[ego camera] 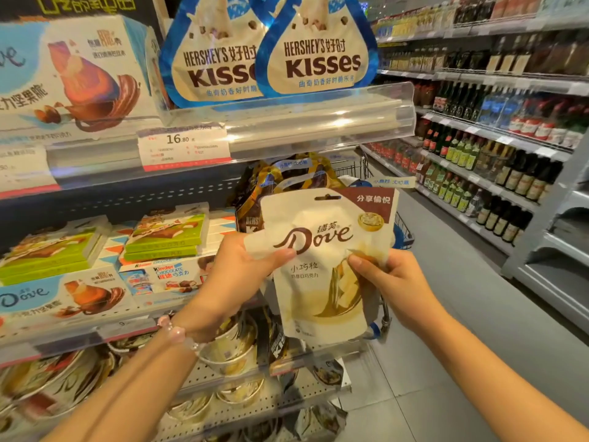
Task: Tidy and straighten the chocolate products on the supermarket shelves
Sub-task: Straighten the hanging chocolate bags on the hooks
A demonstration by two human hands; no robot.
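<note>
A white, flat, upright Dove chocolate pouch (pixel 322 266) with brown lettering and a brown top corner is held up in front of supermarket shelves, near the middle of the view. It is pinched at its left edge by the left hand (pixel 237 269), thumb across the front, and at its right edge by the right hand (pixel 387 279), whose fingers are curled round the pouch; each grip is clenched on the pouch. A pale pink beaded bracelet (pixel 178 334) is worn on the left wrist. Just behind the pouch, brown and gold chocolate bags (pixel 287 177) hang under a clear plastic shelf rail (pixel 318 122). Above that rail, two blue and cream Hershey's Kisses bags (pixel 271 55) stand side by side. A white price label reading 16.80 (pixel 183 143) is fixed to the shelf edge on the left. Further left, green flat chocolate boxes (pixel 165 234) are stacked above a white Kinder chocolate box (pixel 165 277). On the far right, across the grey aisle floor (pixel 462 298), rows of dark and green bottles (pixel 478 161) fill the shelves.
</note>
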